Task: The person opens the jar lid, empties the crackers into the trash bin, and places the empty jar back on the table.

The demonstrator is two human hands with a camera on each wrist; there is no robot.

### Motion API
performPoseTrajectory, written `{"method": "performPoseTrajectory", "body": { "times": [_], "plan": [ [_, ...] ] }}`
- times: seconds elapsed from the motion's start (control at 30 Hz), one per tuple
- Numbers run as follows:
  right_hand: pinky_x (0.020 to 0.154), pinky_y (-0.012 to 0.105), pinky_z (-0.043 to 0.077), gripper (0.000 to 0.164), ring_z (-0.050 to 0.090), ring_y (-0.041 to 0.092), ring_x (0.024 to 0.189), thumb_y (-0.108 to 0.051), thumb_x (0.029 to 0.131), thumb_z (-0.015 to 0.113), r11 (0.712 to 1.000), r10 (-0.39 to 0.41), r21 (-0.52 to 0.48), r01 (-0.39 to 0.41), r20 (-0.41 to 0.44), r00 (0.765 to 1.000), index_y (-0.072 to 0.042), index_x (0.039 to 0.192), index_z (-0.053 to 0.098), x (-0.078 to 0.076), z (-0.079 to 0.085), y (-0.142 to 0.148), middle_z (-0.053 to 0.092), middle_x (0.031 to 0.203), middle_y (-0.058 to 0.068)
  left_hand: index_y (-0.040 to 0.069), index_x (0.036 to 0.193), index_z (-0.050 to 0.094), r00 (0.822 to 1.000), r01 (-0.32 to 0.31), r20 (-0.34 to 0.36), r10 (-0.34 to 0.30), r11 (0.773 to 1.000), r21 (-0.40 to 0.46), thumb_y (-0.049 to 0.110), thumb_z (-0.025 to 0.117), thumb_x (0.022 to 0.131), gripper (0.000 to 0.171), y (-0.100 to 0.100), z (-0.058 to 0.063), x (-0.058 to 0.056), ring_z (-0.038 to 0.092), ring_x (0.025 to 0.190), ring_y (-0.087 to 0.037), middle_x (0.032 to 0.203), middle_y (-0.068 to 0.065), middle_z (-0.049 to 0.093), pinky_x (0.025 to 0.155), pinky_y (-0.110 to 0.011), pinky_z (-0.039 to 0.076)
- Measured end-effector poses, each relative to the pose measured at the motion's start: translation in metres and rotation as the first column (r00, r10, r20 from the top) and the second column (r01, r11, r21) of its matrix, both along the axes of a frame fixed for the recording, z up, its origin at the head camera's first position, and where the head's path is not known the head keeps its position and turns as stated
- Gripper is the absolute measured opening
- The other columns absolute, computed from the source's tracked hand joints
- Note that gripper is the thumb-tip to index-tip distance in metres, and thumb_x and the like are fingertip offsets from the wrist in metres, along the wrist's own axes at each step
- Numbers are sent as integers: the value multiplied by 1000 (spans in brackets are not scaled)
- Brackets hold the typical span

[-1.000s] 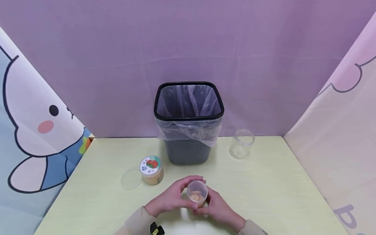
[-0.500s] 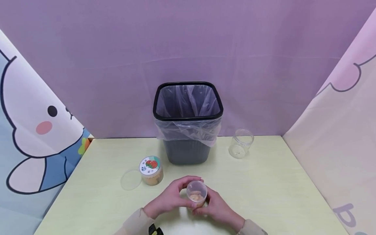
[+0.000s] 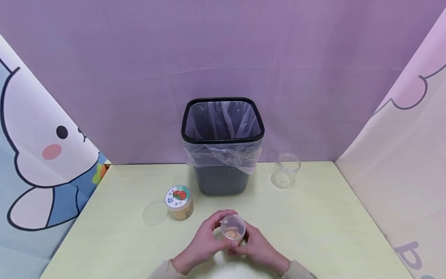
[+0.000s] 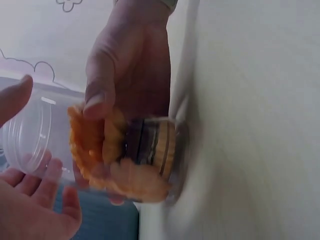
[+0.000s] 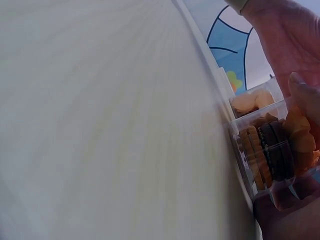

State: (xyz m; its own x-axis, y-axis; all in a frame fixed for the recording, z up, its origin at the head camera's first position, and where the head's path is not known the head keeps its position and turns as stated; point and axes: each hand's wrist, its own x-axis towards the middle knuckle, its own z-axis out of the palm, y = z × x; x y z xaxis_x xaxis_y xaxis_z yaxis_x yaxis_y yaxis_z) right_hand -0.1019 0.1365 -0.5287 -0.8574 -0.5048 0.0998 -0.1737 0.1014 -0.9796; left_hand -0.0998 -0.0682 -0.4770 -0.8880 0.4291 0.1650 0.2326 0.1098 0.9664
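Note:
Both hands are around a clear plastic jar (image 3: 232,221) at the front middle of the table. Its mouth is uncovered, and the left wrist view shows pale and dark round cookies (image 4: 142,142) low inside. My left hand (image 3: 205,242) has its thumb and fingers curved round the upper jar from the left. From the right, my right hand (image 3: 259,248) grips the lower part, its thumb across the front. In the right wrist view, stacked dark and light cookies (image 5: 275,145) show through the wall, with the jar's base close over the table.
A lidded jar (image 3: 179,203) with a tomato-printed label stands at left, beside a clear round lid (image 3: 155,214). Behind the hands is a grey bin (image 3: 223,180) with a bag liner. An uncapped, empty clear jar (image 3: 285,170) stands back right.
My left hand has turned slightly, its wrist shifting right and the dark strap dropping out of sight. The right hand and jar stay almost in place.

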Motion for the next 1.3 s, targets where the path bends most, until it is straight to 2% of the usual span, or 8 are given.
{"method": "performPoseTrajectory", "body": {
  "times": [0.13, 0.3, 0.43, 0.6, 0.8, 0.87, 1.0, 1.3],
  "plan": [
    [100, 25, 42, 73, 55, 17, 119, -15, 77, 86, 1000, -5, -4, 5, -2, 1000, -9, 141, 50, 0, 0, 0, 62, 128, 7, 21, 134, 59, 998, -60, 4, 60, 998, 12, 17, 89, 74, 66, 4, 0, 5, 52, 126, -23, 134, 6, 59, 102, -52, 37],
    [104, 26, 39, 76, 54, 19, 123, -21, 76, 88, 1000, -14, 16, 14, 6, 1000, -17, 143, 50, 1, 1, 0, 61, 131, 0, 21, 129, 60, 992, -126, 17, 125, 992, 23, 16, 91, 71, 66, 8, 0, 10, 54, 121, -24, 129, 7, 61, 100, -45, 40],
    [103, 27, 40, 76, 56, 19, 121, -24, 76, 88, 999, -24, 29, 24, 1, 1000, -21, 142, 51, 2, 0, 0, 62, 129, -2, 21, 127, 60, 986, -164, 10, 164, 986, 27, 16, 93, 68, 68, 11, 0, 12, 55, 119, -22, 126, 8, 61, 99, -41, 42],
    [103, 27, 41, 77, 56, 19, 119, -24, 76, 88, 999, -30, 37, 30, -5, 1000, -21, 143, 50, 2, 0, 0, 62, 128, -1, 17, 123, 57, 980, -196, 28, 195, 979, 48, 15, 94, 67, 67, 16, 2, 14, 53, 118, -26, 125, 3, 59, 98, -44, 41],
    [102, 28, 42, 75, 57, 18, 118, -25, 77, 87, 998, -40, 55, 42, -24, 999, -21, 143, 51, 2, 0, -1, 63, 127, -2, 17, 121, 54, 970, -241, 41, 239, 970, 41, 19, 95, 65, 70, 21, -1, 15, 52, 113, -32, 125, 0, 54, 95, -45, 40],
    [102, 28, 42, 75, 57, 18, 118, -24, 77, 87, 997, -42, 57, 43, -20, 999, -22, 142, 51, 3, 0, -1, 63, 127, -3, 18, 121, 54, 967, -251, 47, 249, 967, 40, 20, 95, 64, 71, 23, -2, 15, 51, 110, -34, 125, 1, 53, 93, -43, 40],
    [102, 28, 42, 75, 57, 18, 119, -22, 76, 87, 998, -37, 49, 37, -2, 999, -23, 142, 52, 3, 1, -2, 63, 129, -3, 22, 124, 52, 963, -266, 50, 264, 964, 22, 21, 96, 62, 76, 27, -3, 15, 49, 107, -30, 124, 3, 50, 89, -38, 40],
    [101, 29, 43, 74, 58, 17, 117, -27, 78, 86, 997, -27, 69, 29, -31, 999, -20, 143, 51, 4, 2, -1, 63, 128, -1, 29, 119, 56, 964, -266, 12, 266, 964, -25, 29, 97, 60, 72, 31, -4, 12, 46, 117, -18, 120, 6, 44, 101, -42, 38]
  ]
}}
